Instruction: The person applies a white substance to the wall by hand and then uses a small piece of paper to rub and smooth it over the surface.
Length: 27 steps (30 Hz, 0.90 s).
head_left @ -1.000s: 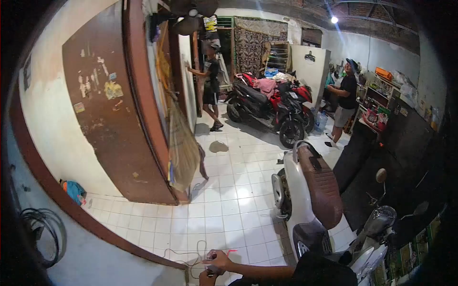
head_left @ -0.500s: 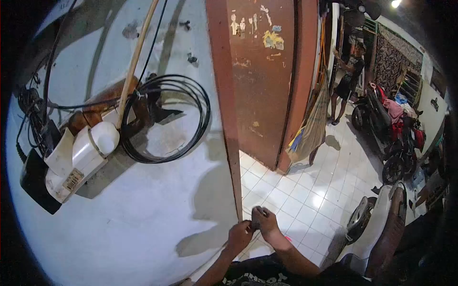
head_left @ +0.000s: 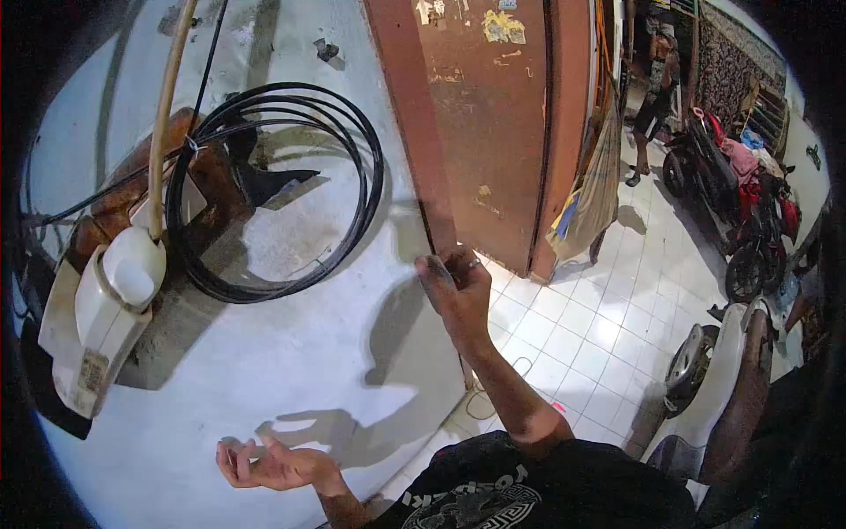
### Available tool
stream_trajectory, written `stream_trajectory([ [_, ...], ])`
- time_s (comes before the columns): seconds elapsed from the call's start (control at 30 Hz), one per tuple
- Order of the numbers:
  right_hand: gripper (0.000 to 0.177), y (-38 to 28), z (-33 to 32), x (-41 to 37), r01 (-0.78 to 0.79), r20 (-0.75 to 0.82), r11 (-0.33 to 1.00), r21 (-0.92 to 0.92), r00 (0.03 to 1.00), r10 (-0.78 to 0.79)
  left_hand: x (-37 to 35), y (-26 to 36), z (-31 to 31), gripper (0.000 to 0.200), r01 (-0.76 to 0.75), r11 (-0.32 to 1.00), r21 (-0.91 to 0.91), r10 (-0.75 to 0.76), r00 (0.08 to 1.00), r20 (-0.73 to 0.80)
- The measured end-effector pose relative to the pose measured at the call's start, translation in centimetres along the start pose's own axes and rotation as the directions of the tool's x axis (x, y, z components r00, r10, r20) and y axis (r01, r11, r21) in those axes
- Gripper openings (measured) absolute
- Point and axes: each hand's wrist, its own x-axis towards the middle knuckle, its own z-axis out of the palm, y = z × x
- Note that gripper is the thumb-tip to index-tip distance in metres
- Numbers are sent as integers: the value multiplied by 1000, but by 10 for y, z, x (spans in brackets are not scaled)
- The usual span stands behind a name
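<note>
My right hand (head_left: 460, 291) is raised in front of the wall beside the brown door frame. Its fingers are bent together near the thumb, and a tiny pale spot shows at one finger; I cannot make out what, if anything, they hold. Low and to the left, my left hand (head_left: 280, 465) is turned palm up, its fingers loosely curled and apart, with nothing in it. Up the wall hangs a coil of black cable (head_left: 376, 189). Left of the coil is a white plastic device (head_left: 110, 304) with a label, below a long wooden stick (head_left: 166, 115).
A brown door (head_left: 476, 115) stands beyond the wall's edge. Fabric (head_left: 589, 207) hangs past it. Across the tiled floor (head_left: 564, 322) are parked motorbikes (head_left: 736, 207) and a pale scooter (head_left: 709, 397) close on the right. Another person (head_left: 656, 84) stands at the back.
My hands were together low by the wall's edge. Now they are apart: the right has risen, the left has moved left and opened. The view has shifted, and the other person has changed posture.
</note>
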Motion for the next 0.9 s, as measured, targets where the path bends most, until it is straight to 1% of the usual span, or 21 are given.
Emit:
stream_trajectory([
  [0.07, 26, 3, 4, 3, 6, -12, 1000, -27, 1000, -7, 0, -11, 7, 22, -20, 999, 34, 19, 1000, 24],
  [0.1, 25, 5, 3, 3, 1, -19, 999, -51, 1000, -2, 1, -13, 7, 24, -89, 979, 183, 77, 994, 73],
  [0.13, 24, 8, 2, 3, -6, -28, 997, -77, 1000, 3, 0, -14, 10, 25, -122, 967, 222, 106, 991, 84],
  [0.2, 22, 23, 4, 0, 58, -34, 998, 7, 998, -58, -1, -11, 17, 26, -183, 937, 296, 159, 982, 104],
  [0.23, 21, 33, 7, 2, 91, -40, 995, 49, 995, -90, -3, -8, 16, 27, -102, 947, 305, 73, 992, 103],
  [0.27, 22, 34, 12, 3, 124, -52, 988, 96, 991, -120, -4, -9, 15, 27, -111, 937, 330, 79, 991, 108],
  [0.3, 25, 32, 13, 1, 119, -86, 992, 31, 989, -116, -5, -9, 13, 26, -122, 927, 356, 85, 989, 117],
  [0.33, 26, 32, 15, 1, 131, -110, 991, 25, 986, -127, -6, -10, 14, 26, -128, 916, 381, 86, 988, 125],
  [0.37, 27, 32, 16, 3, 145, -132, 989, 18, 981, -142, -3, -8, 22, 26, -148, 944, 294, 131, 988, 77],
  [0.4, 28, 30, 17, 5, 160, -151, 987, 9, 976, -157, -3, -6, 24, 25, -136, 946, 295, 118, 990, 79],
  [0.47, 30, 16, 18, 6, 32, -171, 997, 72, 985, -19, -7, -7, 21, 25, -109, 947, 303, 89, 993, 79],
  [0.5, 31, 9, 18, 6, -33, -174, 994, 105, 983, 51, -6, -11, 15, 26, -117, 900, 420, 85, 992, 95],
  [0.6, 33, 4, 18, 9, -27, -167, 983, 179, 984, 57, -4, -5, 21, 26, -114, 916, 385, 99, 993, 59],
  [0.63, 33, 2, 21, 12, -17, -192, 983, 185, 980, 53, -5, 2, 25, 25, -26, 951, 308, 23, 1000, 12],
  [0.7, 33, -3, 29, 16, -4, -246, 980, 197, 968, 53, -5, 1, 24, 24, -74, 926, 369, 69, 997, 26],
  [0.73, 33, -5, 29, 20, 11, -231, 975, 221, 972, 42, -4, 0, 25, 24, -98, 913, 396, 93, 995, 32],
  [0.8, 32, -11, 30, 29, 47, -196, 962, 268, 981, 6, -3, 1, 27, 23, -126, 917, 378, 125, 992, 25],
  [0.83, 31, -14, 32, 30, 92, -206, 962, 256, 978, -39, -2, 5, 29, 23, -137, 919, 371, 140, 990, 18],
  [0.9, 31, -8, 31, 32, 84, -195, 970, 228, 980, -39, -3, 13, 36, 24, -77, 923, 376, 93, 995, -26],
])
